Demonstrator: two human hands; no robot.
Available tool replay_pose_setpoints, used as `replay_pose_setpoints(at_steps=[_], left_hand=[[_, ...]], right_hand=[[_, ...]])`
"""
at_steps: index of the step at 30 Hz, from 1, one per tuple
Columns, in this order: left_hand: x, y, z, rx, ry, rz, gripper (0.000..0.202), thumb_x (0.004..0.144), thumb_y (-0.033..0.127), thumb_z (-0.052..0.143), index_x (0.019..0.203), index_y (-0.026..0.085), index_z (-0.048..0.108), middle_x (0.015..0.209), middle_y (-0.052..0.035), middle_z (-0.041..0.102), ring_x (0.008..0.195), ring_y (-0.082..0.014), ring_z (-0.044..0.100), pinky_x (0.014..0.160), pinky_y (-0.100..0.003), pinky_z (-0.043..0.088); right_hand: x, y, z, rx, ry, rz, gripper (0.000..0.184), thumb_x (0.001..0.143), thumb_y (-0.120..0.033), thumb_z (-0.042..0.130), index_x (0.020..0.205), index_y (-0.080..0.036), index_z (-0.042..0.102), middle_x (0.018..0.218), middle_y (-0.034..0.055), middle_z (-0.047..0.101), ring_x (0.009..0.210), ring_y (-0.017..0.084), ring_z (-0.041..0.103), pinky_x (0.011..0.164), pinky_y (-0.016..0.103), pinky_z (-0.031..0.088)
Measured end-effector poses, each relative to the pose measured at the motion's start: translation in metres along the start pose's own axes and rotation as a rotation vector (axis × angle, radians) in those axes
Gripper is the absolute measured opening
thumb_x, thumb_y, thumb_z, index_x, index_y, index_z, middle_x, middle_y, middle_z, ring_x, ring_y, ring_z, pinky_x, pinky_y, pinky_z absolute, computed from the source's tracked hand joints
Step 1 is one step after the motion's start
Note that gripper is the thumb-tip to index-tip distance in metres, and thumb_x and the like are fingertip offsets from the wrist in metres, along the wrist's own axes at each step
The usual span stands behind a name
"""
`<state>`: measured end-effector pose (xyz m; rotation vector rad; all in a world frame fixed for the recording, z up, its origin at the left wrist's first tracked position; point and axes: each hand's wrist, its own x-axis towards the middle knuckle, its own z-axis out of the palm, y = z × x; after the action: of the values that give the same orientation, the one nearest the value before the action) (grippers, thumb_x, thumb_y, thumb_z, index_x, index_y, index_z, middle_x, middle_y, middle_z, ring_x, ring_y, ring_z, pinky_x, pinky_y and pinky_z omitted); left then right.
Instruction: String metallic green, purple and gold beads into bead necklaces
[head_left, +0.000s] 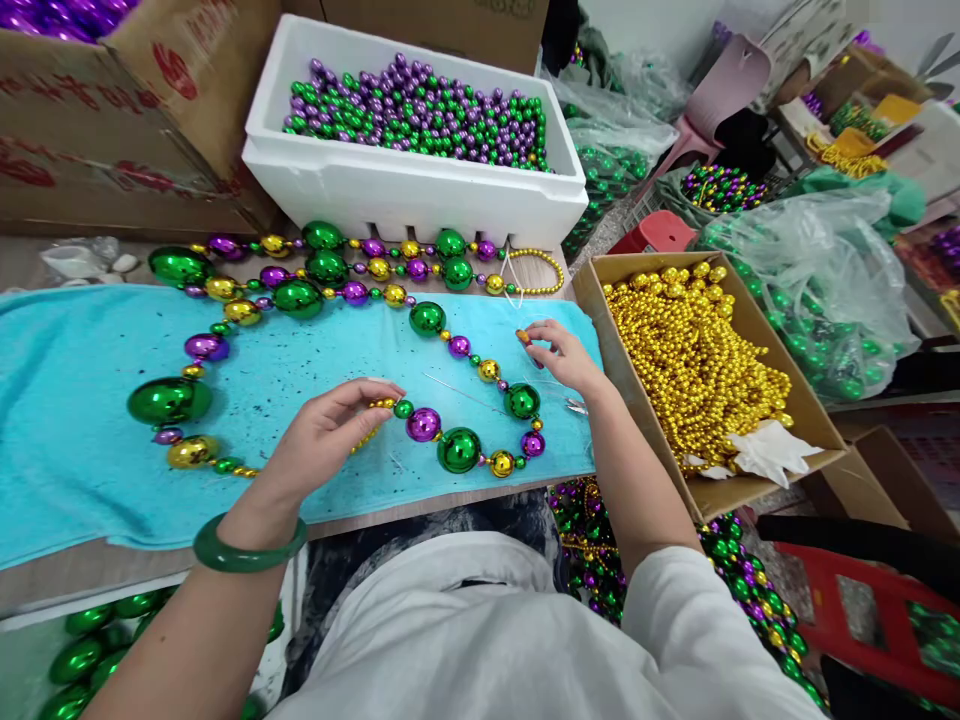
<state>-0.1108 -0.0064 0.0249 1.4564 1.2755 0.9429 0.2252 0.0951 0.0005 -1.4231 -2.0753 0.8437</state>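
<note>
My left hand is closed in a pinch on a bead necklace, at its small gold beads. From there the strand curves over the blue towel with large green, purple and gold beads. My right hand hovers above the towel's right part, its fingers bent together. Something small and orange shows at its fingertips, too small to name. A thin wire or thread lies between the hands. Beneath my right wrist is a small metal tool, partly hidden. A green bangle circles my left wrist.
Behind the blue towel, more bead strands lie along a white foam box of purple and green beads. A carton with gold bead strings stands at right. Large green beads fill a container at lower left.
</note>
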Motion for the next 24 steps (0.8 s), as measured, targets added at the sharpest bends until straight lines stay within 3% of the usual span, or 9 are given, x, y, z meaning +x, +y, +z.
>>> replay_pose_setpoints(at_steps=[3,7,10,12,14,17,20,24], left_hand=[[0.003,0.001,0.005,-0.275,-0.017,-0.051,0.025,0.081,0.042,0.07,0.092,0.02,0.067,0.106,-0.0084,0.073,0.104,-0.0241,0.065,0.088,-0.034,0.05],[0.005,0.007,0.004,-0.62,0.009,-0.082,0.025,0.078,0.038,0.075,0.09,0.019,0.065,0.086,-0.0061,0.074,0.086,-0.0226,0.07,0.079,-0.035,0.054],[0.003,0.012,-0.005,-0.793,-0.048,-0.076,0.027,0.076,0.038,0.077,0.088,0.019,0.065,0.077,-0.0031,0.072,0.076,-0.0221,0.071,0.073,-0.036,0.056],[0.001,0.014,-0.012,-0.82,-0.106,-0.09,0.028,0.075,0.039,0.078,0.088,0.017,0.064,0.073,-0.003,0.071,0.073,-0.0218,0.072,0.069,-0.034,0.057],[0.0,0.014,-0.015,-0.799,-0.133,-0.115,0.03,0.075,0.037,0.078,0.09,0.016,0.063,0.074,-0.0035,0.071,0.071,-0.0211,0.072,0.067,-0.031,0.056],[0.001,0.011,-0.014,-0.76,-0.116,-0.134,0.03,0.076,0.033,0.077,0.094,0.017,0.06,0.076,-0.0025,0.071,0.071,-0.0192,0.071,0.065,-0.027,0.054],[0.002,0.006,-0.011,-0.741,-0.121,-0.117,0.029,0.076,0.032,0.077,0.092,0.018,0.057,0.076,-0.0008,0.07,0.072,-0.0173,0.07,0.066,-0.026,0.053],[0.0,0.001,-0.011,-0.677,-0.141,-0.08,0.027,0.074,0.032,0.079,0.087,0.018,0.059,0.078,-0.0011,0.07,0.075,-0.0148,0.068,0.069,-0.024,0.052]], right_hand=[[-0.003,-0.011,-0.005,0.251,0.105,-0.061,0.027,0.087,-0.042,0.059,0.098,-0.021,0.069,0.12,0.0089,0.062,0.116,0.024,0.054,0.093,0.04,0.046],[-0.005,-0.042,0.002,0.638,0.152,-0.018,0.035,0.084,-0.052,0.061,0.101,-0.021,0.067,0.11,0.007,0.067,0.109,0.023,0.06,0.097,0.042,0.047],[-0.007,-0.072,0.016,0.972,0.025,0.099,0.04,0.081,-0.053,0.062,0.1,-0.019,0.063,0.088,0.006,0.068,0.078,0.02,0.066,0.072,0.037,0.055],[-0.009,-0.089,0.03,1.099,-0.086,0.151,0.04,0.079,-0.052,0.065,0.098,-0.017,0.062,0.077,0.004,0.065,0.06,0.016,0.061,0.051,0.029,0.05],[-0.012,-0.103,0.046,1.132,-0.183,0.171,0.04,0.078,-0.053,0.066,0.095,-0.016,0.063,0.07,0.0027,0.063,0.051,0.013,0.054,0.041,0.023,0.039],[-0.013,-0.115,0.07,1.066,-0.286,0.125,0.047,0.08,-0.06,0.062,0.09,-0.014,0.065,0.061,0.0008,0.058,0.048,0.01,0.047,0.04,0.021,0.033],[-0.013,-0.119,0.088,0.975,-0.299,0.072,0.056,0.082,-0.07,0.054,0.081,-0.015,0.064,0.057,-0.0006,0.053,0.048,0.009,0.043,0.043,0.022,0.033],[-0.011,-0.121,0.096,0.927,-0.297,0.089,0.06,0.081,-0.074,0.051,0.071,-0.016,0.06,0.055,-0.0015,0.05,0.047,0.008,0.041,0.045,0.023,0.032]])
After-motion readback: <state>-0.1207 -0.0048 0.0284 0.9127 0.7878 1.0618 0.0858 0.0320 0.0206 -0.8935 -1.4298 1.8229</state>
